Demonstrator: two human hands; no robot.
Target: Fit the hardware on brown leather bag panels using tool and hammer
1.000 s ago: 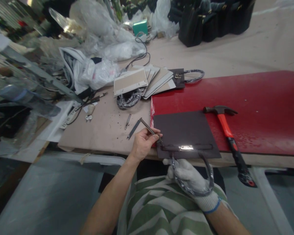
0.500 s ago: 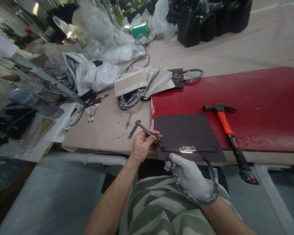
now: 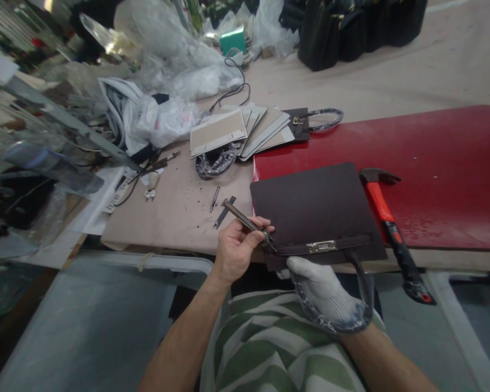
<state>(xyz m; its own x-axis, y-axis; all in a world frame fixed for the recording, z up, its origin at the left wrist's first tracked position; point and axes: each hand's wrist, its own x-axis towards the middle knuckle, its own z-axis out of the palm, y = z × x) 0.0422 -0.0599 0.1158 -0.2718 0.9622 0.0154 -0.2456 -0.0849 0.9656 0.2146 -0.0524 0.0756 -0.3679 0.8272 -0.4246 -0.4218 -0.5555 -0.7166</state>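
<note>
A dark brown bag panel (image 3: 306,204), likely leather, lies over the table's near edge, its far side raised off the red sheet. Along its near side runs a strap (image 3: 351,242) with a silver clasp (image 3: 322,246). My right hand (image 3: 324,288), in a white knit glove, passes through the plastic-wrapped handle (image 3: 367,286) and pinches the panel's near edge, thumb on top. Bare and closed, my left hand (image 3: 237,250) holds a slim metal rod-shaped tool (image 3: 245,219) between thumb and fingers. The tool's lower end is at the panel's near left corner, by the strap end.
A claw hammer (image 3: 386,212) with an orange and black handle lies to the right on the red sheet (image 3: 453,174). Small metal tools (image 3: 224,212) lie left of the panel. Farther back are stacked beige panels (image 3: 220,133), plastic bags (image 3: 175,117) and black bags (image 3: 351,32).
The panel's far side has risen and the panel has tilted, shifting slightly right. My left hand keeps the metal tool near the same corner. The view has shifted a little.
</note>
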